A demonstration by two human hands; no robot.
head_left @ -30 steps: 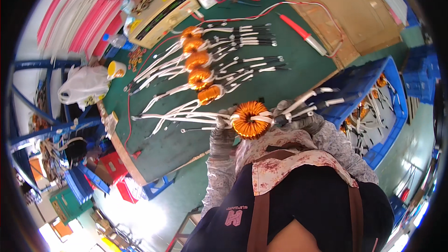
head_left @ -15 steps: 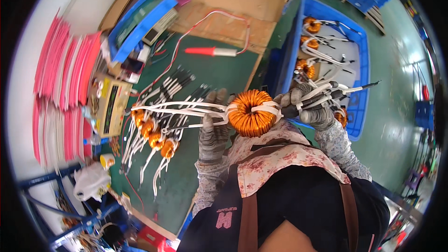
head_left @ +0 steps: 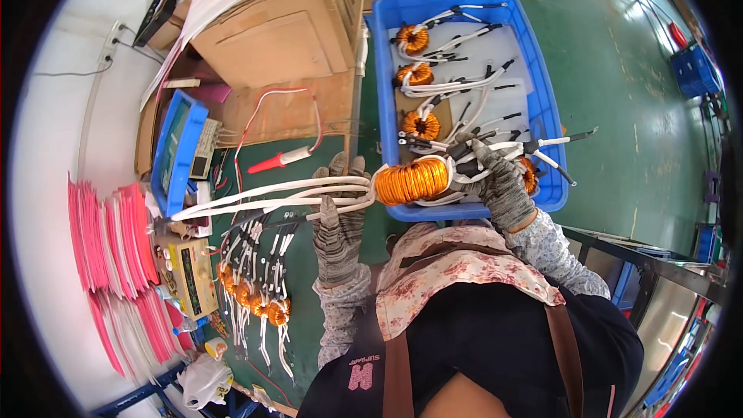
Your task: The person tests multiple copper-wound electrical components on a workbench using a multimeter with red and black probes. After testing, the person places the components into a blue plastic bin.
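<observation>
A toroidal coil (head_left: 412, 181) of orange copper wire, with long white leads, is held up between my two grey-gloved hands. My left hand (head_left: 339, 220) has the white leads (head_left: 271, 190) on the coil's left side between its thumb and its fingers, which pass behind them. My right hand (head_left: 499, 183) is closed round the leads on the other side, by their black sleeving. These leads end in black sleeves and metal lugs. The coil hangs over the near edge of a blue plastic crate (head_left: 546, 108), hiding part of what lies there.
Inside the crate several similar coils (head_left: 422, 125) lie on pale sheeting. On the green bench at left rest more coils (head_left: 255, 302), a red-and-white probe (head_left: 279, 159), a yellow-fronted meter (head_left: 193, 279) and a blue tray (head_left: 178, 151). Cardboard boxes (head_left: 271, 39) stand behind.
My view has turned toward the crate, which now sits nearer the middle. The held coil has moved over the crate's near edge and tilted, its side winding now facing up. Both hands keep hold.
</observation>
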